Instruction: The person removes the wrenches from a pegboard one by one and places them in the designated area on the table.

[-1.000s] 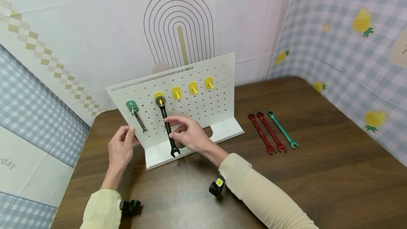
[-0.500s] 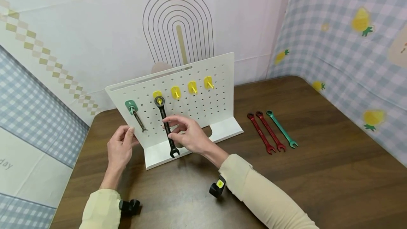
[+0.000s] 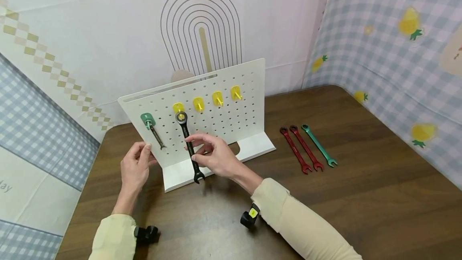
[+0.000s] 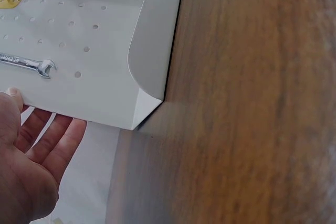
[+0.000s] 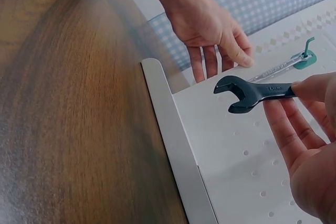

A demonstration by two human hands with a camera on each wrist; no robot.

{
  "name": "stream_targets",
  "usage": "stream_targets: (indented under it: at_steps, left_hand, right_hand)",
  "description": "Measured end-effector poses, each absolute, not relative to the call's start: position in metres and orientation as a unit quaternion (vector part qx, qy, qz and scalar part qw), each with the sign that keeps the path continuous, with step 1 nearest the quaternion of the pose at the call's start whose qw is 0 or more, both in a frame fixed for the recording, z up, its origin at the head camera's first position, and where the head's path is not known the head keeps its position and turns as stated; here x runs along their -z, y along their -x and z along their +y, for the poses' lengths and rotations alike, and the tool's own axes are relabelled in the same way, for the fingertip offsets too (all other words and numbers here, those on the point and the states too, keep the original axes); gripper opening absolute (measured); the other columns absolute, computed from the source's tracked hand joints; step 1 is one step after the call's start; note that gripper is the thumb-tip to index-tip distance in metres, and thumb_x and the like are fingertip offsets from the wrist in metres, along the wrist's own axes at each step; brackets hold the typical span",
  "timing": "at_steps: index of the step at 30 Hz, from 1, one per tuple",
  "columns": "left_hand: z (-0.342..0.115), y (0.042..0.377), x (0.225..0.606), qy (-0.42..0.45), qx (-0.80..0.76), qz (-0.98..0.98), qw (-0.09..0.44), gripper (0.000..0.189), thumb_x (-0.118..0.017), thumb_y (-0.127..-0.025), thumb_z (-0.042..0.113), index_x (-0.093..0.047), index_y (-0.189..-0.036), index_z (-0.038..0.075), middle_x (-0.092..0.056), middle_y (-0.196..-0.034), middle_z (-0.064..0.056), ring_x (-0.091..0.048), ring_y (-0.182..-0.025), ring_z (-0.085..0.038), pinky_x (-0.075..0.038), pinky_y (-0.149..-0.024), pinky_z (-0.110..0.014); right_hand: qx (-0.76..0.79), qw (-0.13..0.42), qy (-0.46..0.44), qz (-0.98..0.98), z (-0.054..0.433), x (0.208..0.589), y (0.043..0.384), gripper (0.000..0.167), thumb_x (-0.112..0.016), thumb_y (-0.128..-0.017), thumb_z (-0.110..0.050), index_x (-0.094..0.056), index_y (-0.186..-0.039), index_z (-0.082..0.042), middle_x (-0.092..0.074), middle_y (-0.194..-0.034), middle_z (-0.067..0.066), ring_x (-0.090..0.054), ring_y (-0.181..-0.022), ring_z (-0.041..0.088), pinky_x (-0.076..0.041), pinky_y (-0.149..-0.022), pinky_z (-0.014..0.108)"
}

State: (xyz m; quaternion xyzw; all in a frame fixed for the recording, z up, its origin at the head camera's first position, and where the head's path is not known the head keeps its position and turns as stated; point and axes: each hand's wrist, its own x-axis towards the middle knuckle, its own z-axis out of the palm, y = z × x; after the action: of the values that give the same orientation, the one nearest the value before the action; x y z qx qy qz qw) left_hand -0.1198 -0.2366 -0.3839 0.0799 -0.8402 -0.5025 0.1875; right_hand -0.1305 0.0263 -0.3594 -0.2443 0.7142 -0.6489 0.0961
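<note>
My right hand [image 3: 221,157] pinches a black combination wrench [image 3: 190,143] by its shaft, thumb on one side and fingers on the other. The wrench's ring end overlaps the leftmost yellow hook [image 3: 178,108] in the head view; its open end points down toward the table. In the right wrist view the wrench's open jaw faces away from the fingers. My left hand [image 3: 135,169] grips the left edge of the white pegboard [image 3: 223,121], thumb in front and fingers behind. A small silver wrench [image 3: 157,136] hangs on the green hook [image 3: 147,119] nearby.
Three more yellow hooks [image 3: 217,98] run rightward across the pegboard with nothing on them. Two red wrenches [image 3: 296,150] and a green wrench [image 3: 319,145] lie side by side on the wooden table [image 3: 361,196] to the right. Patterned cloth [image 3: 379,43] hangs behind and beside the table.
The black wrench has shifted slightly down and toward me relative to the pegboard, with my right hand moving along. My left hand keeps its grip on the board's edge.
</note>
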Motion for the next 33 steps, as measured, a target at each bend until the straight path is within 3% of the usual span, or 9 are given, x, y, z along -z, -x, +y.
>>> stream_targets:
  at_steps: [7, 23, 28, 33]
  left_hand:
    - [-0.236, 0.120, 0.384, -0.077, 0.508, -0.835, 0.196, 0.031, -0.060, -0.109, 0.028, -0.069, -0.116, -0.001, -0.074, -0.100, -0.016, -0.067, -0.073, 0.007, -0.064, -0.067, -0.016]
    - [-0.236, 0.122, 0.385, -0.079, 0.508, -0.837, 0.190, 0.031, -0.060, -0.109, 0.029, -0.069, -0.117, 0.000, -0.073, -0.106, -0.021, -0.068, -0.074, 0.006, -0.064, -0.067, -0.015]
    - [-0.236, 0.120, 0.384, -0.081, 0.505, -0.837, 0.195, 0.034, -0.060, -0.109, 0.032, -0.069, -0.116, 0.000, -0.074, -0.098, -0.010, -0.067, -0.073, 0.006, -0.064, -0.068, -0.016]
    - [-0.235, 0.119, 0.386, -0.086, 0.510, -0.833, 0.195, 0.034, -0.061, -0.109, 0.033, -0.069, -0.115, 0.000, -0.069, -0.087, 0.012, -0.068, -0.073, 0.006, -0.064, -0.068, -0.016]
  right_hand:
    - [0.658, 0.099, 0.249, 0.704, 0.028, 0.358, 0.127, 0.049, -0.072, -0.093, 0.001, -0.067, -0.138, -0.018, -0.067, -0.133, 0.008, -0.069, -0.094, 0.011, -0.065, -0.080, 0.028]
    - [0.661, 0.096, 0.270, 0.694, 0.034, 0.345, 0.121, 0.049, -0.070, -0.094, 0.002, -0.064, -0.141, -0.012, -0.065, -0.138, 0.014, -0.068, -0.094, 0.008, -0.063, -0.078, 0.023]
    - [0.655, 0.087, 0.268, 0.701, 0.040, 0.342, 0.120, 0.049, -0.071, -0.094, 0.001, -0.065, -0.140, -0.016, -0.064, -0.135, 0.011, -0.069, -0.097, 0.011, -0.064, -0.083, 0.026]
    - [0.654, 0.087, 0.263, 0.703, 0.045, 0.344, 0.119, 0.049, -0.071, -0.094, 0.003, -0.063, -0.140, -0.012, -0.064, -0.131, 0.013, -0.070, -0.095, 0.011, -0.064, -0.086, 0.026]
